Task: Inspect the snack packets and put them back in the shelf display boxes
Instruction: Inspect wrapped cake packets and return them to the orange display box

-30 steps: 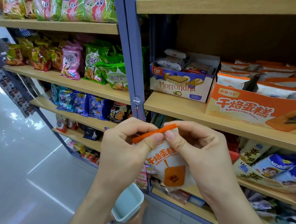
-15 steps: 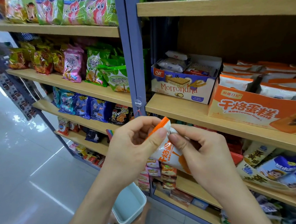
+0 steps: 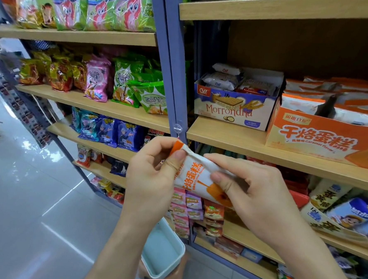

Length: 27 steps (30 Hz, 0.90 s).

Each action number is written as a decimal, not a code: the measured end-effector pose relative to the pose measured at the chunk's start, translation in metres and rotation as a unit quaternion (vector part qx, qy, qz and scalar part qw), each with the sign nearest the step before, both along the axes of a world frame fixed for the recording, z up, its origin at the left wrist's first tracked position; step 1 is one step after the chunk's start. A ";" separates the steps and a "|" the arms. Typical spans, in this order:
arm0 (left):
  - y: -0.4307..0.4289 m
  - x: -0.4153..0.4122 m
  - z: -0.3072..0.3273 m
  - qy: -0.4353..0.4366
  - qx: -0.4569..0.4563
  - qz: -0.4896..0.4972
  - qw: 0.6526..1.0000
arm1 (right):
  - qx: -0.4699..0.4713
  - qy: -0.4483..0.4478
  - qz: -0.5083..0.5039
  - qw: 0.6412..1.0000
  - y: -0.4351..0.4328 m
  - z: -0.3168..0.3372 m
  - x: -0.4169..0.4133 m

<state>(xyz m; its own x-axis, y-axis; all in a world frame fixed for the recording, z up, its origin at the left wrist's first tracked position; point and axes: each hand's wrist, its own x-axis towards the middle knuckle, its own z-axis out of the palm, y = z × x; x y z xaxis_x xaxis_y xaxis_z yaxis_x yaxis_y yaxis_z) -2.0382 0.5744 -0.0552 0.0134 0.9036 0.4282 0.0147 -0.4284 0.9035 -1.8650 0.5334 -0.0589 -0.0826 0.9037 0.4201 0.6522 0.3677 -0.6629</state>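
Desk: Where's the snack packet (image 3: 194,176)?
Me: Between my hands. My left hand (image 3: 152,176) pinches its orange end and my right hand (image 3: 254,199) grips the lower half.
Desk: Progress?
Me: Mid-inspection, I judge, and not yet shelved. The orange display box (image 3: 321,137) sits above and right of my grip, with matching packets (image 3: 301,103) inside.

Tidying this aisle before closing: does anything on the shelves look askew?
One green bag on the left shelf slumps forward out of its row. The orange box has a dark gap among its packets.
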 end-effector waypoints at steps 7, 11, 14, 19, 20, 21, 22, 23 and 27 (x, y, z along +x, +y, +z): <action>0.005 -0.026 0.012 0.091 -0.024 -0.178 0.980 | 0.003 -0.023 -0.001 1.000 0.001 -0.003 0.001; 0.010 -0.033 0.013 0.190 0.021 -0.116 0.975 | 0.029 -0.055 0.008 0.998 0.005 -0.005 0.000; 0.013 -0.035 0.011 0.222 0.067 -0.079 0.969 | 0.057 -0.080 0.006 0.995 0.006 -0.004 -0.003; 0.011 -0.035 0.007 0.222 0.103 -0.050 0.968 | 0.083 -0.106 -0.009 0.991 0.006 -0.001 -0.005; 0.011 -0.035 0.007 0.219 0.104 -0.042 0.969 | 0.086 -0.117 -0.014 0.989 0.006 -0.001 -0.006; 0.010 -0.034 0.006 0.216 0.109 -0.036 0.970 | 0.093 -0.136 -0.025 0.986 0.005 0.000 -0.007; 0.010 -0.035 0.005 0.212 0.117 -0.029 0.970 | 0.101 -0.156 -0.038 0.982 0.006 0.001 -0.006; 0.010 -0.037 0.004 0.204 0.124 -0.020 0.971 | 0.107 -0.169 -0.051 0.978 0.005 0.003 -0.004; 0.010 -0.045 -0.001 0.131 0.110 0.021 0.985 | 0.037 -0.018 -0.011 0.999 0.004 0.018 0.012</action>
<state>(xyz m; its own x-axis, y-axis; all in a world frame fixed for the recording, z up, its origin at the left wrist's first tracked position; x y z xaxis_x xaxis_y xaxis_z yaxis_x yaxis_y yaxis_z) -2.0833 0.5839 -0.0566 0.1136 0.7913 0.6008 0.2565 -0.6075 0.7517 -1.8535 0.5369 -0.0406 -0.0798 0.8723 0.4824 0.6837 0.4001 -0.6104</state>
